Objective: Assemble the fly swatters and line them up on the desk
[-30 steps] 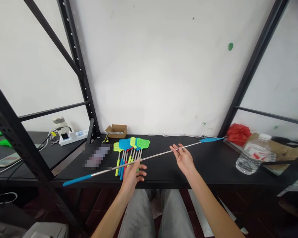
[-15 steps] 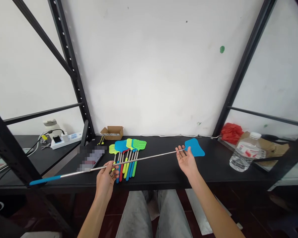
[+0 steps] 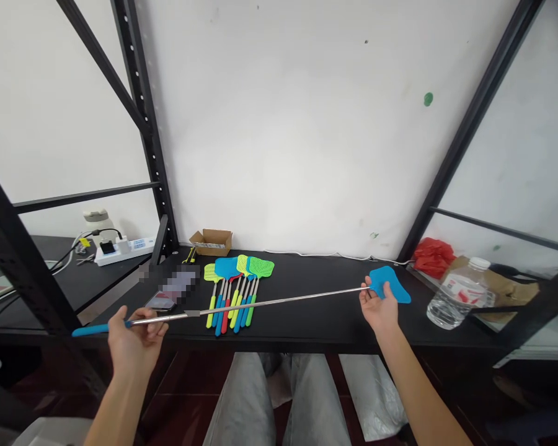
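A long telescopic fly swatter [image 3: 246, 306] with an extended steel shaft lies across my view, held in both hands above the black table [image 3: 307, 328]. My left hand [image 3: 134, 341] is closed around the shaft just beside the swatter's blue handle [image 3: 95, 331]. At the far end, my right hand [image 3: 379, 310] grips the shaft just below the blue mesh head [image 3: 389, 285]. Several more swatters [image 3: 235, 294] with colored handles and blue, yellow or green heads lie side by side on the table, beyond the held shaft.
A cardboard box [image 3: 211, 241] and a phone [image 3: 160, 301] beside a blurred patch sit on the table. A water bottle [image 3: 458, 294] and red plastic [image 3: 433, 257] stand to the right. Black shelf uprights flank the table, and a power strip [image 3: 123, 253] sits left.
My hands have moved apart along the shaft, the left toward the blue handle and the right up to the mesh head. The head has turned to lie flatter in view.
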A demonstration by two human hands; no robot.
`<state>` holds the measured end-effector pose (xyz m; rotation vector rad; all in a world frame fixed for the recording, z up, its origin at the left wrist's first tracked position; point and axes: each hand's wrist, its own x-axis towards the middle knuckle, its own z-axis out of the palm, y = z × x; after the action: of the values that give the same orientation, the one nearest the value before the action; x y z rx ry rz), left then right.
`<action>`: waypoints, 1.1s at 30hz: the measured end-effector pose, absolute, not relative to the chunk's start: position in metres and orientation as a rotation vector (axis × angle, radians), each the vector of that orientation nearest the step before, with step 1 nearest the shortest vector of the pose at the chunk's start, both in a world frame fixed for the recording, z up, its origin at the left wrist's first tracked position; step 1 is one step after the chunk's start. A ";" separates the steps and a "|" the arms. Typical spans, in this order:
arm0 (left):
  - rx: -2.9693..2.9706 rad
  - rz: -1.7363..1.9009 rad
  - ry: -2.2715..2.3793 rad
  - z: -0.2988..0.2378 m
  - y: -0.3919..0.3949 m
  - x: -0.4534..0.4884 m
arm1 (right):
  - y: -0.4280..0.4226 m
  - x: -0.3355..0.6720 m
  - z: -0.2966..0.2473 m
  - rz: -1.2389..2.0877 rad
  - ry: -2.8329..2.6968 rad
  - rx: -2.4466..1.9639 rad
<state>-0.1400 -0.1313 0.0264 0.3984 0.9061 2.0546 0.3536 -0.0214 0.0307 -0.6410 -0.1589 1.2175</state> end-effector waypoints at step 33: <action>0.828 1.679 1.078 0.018 -0.113 -0.074 | -0.035 0.371 0.043 1.072 -0.275 -0.706</action>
<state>-0.0737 -0.1131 0.0185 0.8283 1.0785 1.6786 0.3709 -0.0352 0.0434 -0.7057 -0.2751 1.0724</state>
